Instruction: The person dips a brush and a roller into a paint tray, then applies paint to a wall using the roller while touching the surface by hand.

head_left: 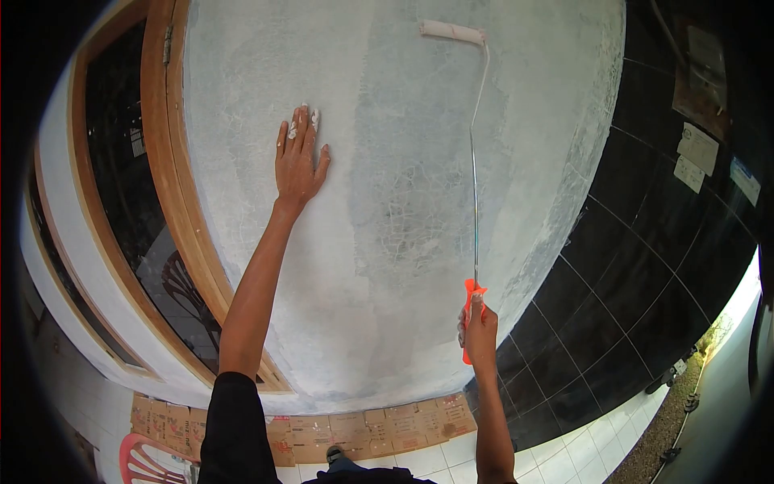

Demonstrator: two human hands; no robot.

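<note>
Black sleeve, left hand flat against wall, right hand around white-headed, orange-handled paint roller.

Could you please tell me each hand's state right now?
Left hand: open, seemingly flat against the wall.
Right hand: closed around the orange handle of the paint roller.

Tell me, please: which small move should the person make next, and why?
Probably a gentle downward pass with the roller: the right hand grips its orange handle, the roller is high at the wall, and the cracked patch below it looks greyer than the paler band beside it.
</note>
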